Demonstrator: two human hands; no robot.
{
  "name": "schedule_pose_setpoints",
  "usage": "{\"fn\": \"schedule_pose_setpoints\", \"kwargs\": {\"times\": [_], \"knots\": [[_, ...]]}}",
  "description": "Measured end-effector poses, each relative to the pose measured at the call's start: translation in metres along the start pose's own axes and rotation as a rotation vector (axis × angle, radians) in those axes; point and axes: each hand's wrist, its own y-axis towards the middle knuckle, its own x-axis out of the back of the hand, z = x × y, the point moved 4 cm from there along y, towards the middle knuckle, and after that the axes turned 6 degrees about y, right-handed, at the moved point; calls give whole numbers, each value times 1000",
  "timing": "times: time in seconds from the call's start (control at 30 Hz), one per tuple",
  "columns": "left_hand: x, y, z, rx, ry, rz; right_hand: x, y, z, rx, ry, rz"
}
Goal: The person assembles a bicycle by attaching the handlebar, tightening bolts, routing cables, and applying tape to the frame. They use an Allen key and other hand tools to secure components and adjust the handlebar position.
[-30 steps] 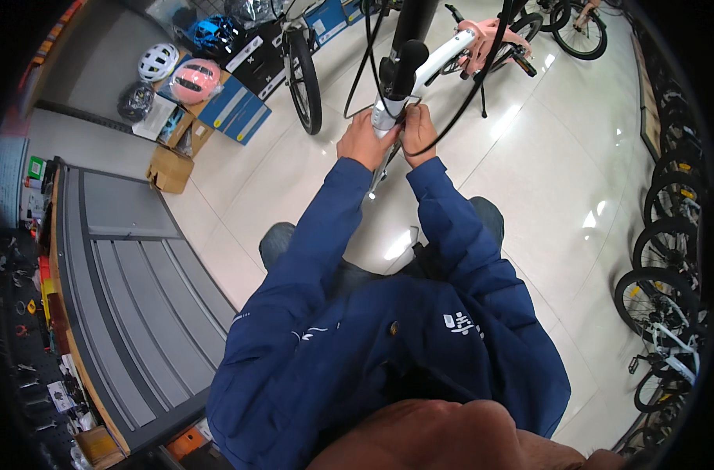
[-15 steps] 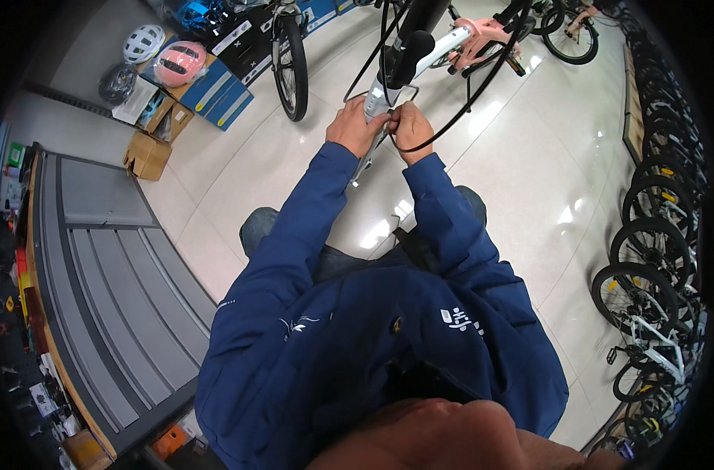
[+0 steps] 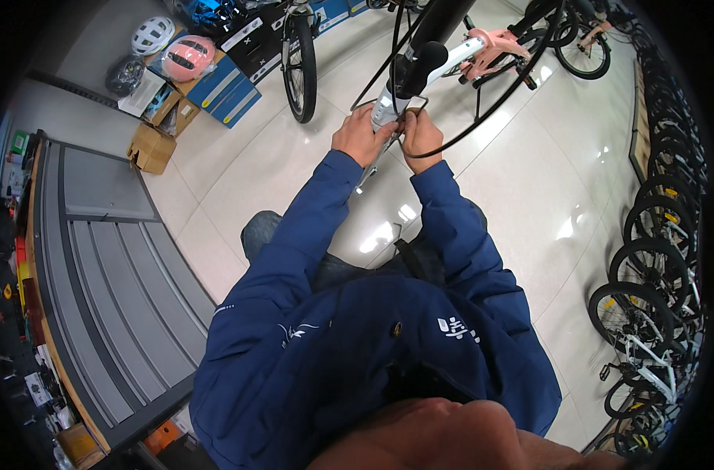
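In front of me stands a bicycle with a white tube [image 3: 384,110] at its front and a pink part [image 3: 494,53] farther back. My left hand [image 3: 360,135] is closed round the left side of the white tube, its thumb pressed inward. Close beside it on the right, my right hand [image 3: 422,141] has its fingers pinched together near the tube; whatever lies between them is too small to make out. A black cable [image 3: 494,117] loops down from above and passes next to my right hand. The handlebar stem [image 3: 443,19] above is black.
Helmets [image 3: 188,57] and cardboard boxes [image 3: 151,149] sit at the far left, beside another bicycle's wheel [image 3: 300,70]. A grey metal cabinet [image 3: 130,274] runs along my left. Rows of bicycles [image 3: 635,309] line the right side of the tiled floor [image 3: 537,204].
The bicycle and both hands appear slightly farther right and lower, along with the surroundings as the view shifts. Both hands stay at the same part of the white tube.
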Motion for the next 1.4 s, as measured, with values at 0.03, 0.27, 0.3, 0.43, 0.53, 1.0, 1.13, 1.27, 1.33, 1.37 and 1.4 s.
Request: {"fn": "schedule_pose_setpoints", "kwargs": {"times": [0.03,0.27,0.3,0.43,0.53,1.0,1.13,1.27,1.33,1.37,1.4], "knots": [[0,0,-1,-8,-2,-9,-3,-3,1,30,-3,-7],[-3,-4,-2,17,20,-36,-17,-9,-3,56,-107,-40],[-3,-4,-3,10,41,-60,-19,-8,-2,107,-168,-10],[-4,-4,-4,13,82,-77,-16,-9,-3,55,-164,-28],[-4,-3,-3,32,92,-58,-10,-11,1,-25,-212,9],[-1,-1,-4,57,59,-12,21,-7,25,-386,-141,436],[-1,0,-4,69,53,-9,16,-18,12,-500,345,291],[-1,-2,-4,49,32,-39,2,-20,13,-359,267,154],[1,-3,-4,-5,9,-95,-1,-29,4,-404,451,220],[0,-4,-4,3,16,-82,2,-34,-9,-453,524,126],[-2,-3,-3,22,17,-49,3,-38,-25,-463,631,52]]}}
